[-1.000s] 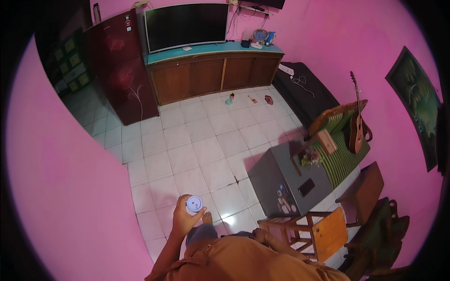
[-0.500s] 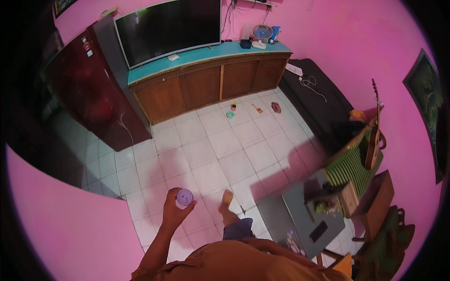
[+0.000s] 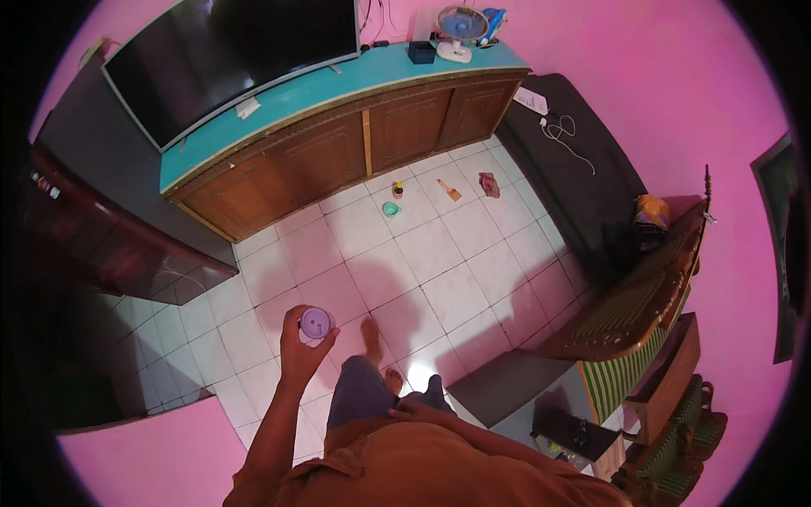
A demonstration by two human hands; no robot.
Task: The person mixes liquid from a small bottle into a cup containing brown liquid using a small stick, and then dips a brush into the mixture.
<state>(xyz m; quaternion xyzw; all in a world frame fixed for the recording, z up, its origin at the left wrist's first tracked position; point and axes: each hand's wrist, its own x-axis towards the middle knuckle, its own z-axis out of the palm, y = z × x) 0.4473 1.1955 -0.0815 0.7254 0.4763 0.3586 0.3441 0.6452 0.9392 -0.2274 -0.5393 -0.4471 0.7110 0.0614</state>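
My left hand (image 3: 302,353) is closed round the side of a small round purple container (image 3: 317,323), held above the tiled floor. Its round face is turned up toward me, with small dark marks in the middle. My right hand (image 3: 411,411) lies low by my thigh with nothing seen in it; its fingers look stretched out, partly hidden by my shirt. Farther off on the floor stand a small green cup (image 3: 390,209) and a small bottle with a yellow top (image 3: 398,190). To their right lie a flat paintbrush (image 3: 449,189) and a crumpled reddish cloth (image 3: 488,184).
A long wooden cabinet (image 3: 321,163) with a turquoise top bears a television (image 3: 245,59) and a small fan (image 3: 460,29). At the left stands a dark red fridge (image 3: 110,228). A dark mattress (image 3: 583,160), a wooden bench (image 3: 625,317) and a grey table (image 3: 507,384) line the right side.
I have moved forward, so the cabinet and floor things look nearer, and my view has turned. My left hand still holds the purple container. My right hand has come into view by my thigh.
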